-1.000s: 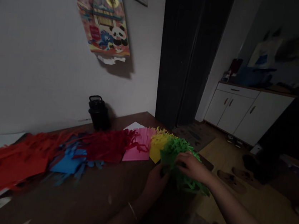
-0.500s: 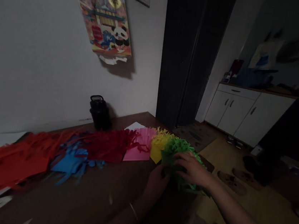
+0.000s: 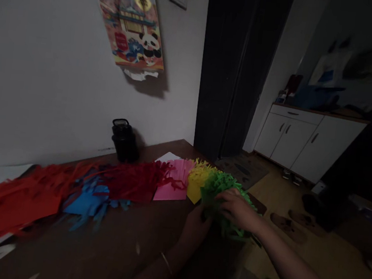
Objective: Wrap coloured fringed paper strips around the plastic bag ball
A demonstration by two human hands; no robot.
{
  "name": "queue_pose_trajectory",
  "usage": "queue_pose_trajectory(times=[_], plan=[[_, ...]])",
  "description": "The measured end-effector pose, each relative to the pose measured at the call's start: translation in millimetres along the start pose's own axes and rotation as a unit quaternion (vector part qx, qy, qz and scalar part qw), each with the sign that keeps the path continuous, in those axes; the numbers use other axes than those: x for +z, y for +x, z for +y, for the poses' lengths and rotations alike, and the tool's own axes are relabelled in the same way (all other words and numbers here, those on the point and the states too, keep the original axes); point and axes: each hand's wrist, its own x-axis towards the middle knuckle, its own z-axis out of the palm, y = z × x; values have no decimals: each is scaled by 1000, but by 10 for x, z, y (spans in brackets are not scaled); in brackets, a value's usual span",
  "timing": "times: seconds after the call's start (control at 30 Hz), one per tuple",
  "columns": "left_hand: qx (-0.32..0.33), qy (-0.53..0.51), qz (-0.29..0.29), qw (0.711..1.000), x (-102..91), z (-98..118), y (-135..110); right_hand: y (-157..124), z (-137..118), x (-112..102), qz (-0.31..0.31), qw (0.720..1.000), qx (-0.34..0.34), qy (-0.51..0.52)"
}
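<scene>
Fringed green paper [image 3: 226,184] lies near the right corner of the dark brown table [image 3: 109,247], its cut strips in a tangled heap. My left hand [image 3: 196,226], with a thin band on its wrist, is closed at the near edge of this paper; shadow hides its fingertips. Over the strips, my right hand [image 3: 237,208] has its fingers drawn together on some of them. Yellow fringed paper [image 3: 194,190] touches the green heap on its left. Beside that lies a pink sheet [image 3: 170,191] with cut strips.
Dark red [image 3: 134,183], blue [image 3: 85,202] and orange-red [image 3: 31,202] fringed papers line the table leftward. A black lidded container [image 3: 124,143] stands by the wall. Slippers [image 3: 288,227] lie on the floor beyond the table's right edge, and a white cabinet [image 3: 295,140] stands behind.
My right hand's fingers, spread over the green strips before, have drawn closer together on them. The left hand stays almost where it was, and the other papers have not moved.
</scene>
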Motion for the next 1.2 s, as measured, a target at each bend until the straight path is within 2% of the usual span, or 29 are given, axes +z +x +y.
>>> queue_pose_trajectory(times=[0.57,0.9,1.2], plan=[[4,-20,-6,1000,-4,20,-2,135,47,44,18,996,24,85],[-8,-8,7,1000,-30,61,-16,165,117,103,25,987,75,143],[5,-6,-3,1000,-24,55,-12,169,176,33,-16,977,67,203]])
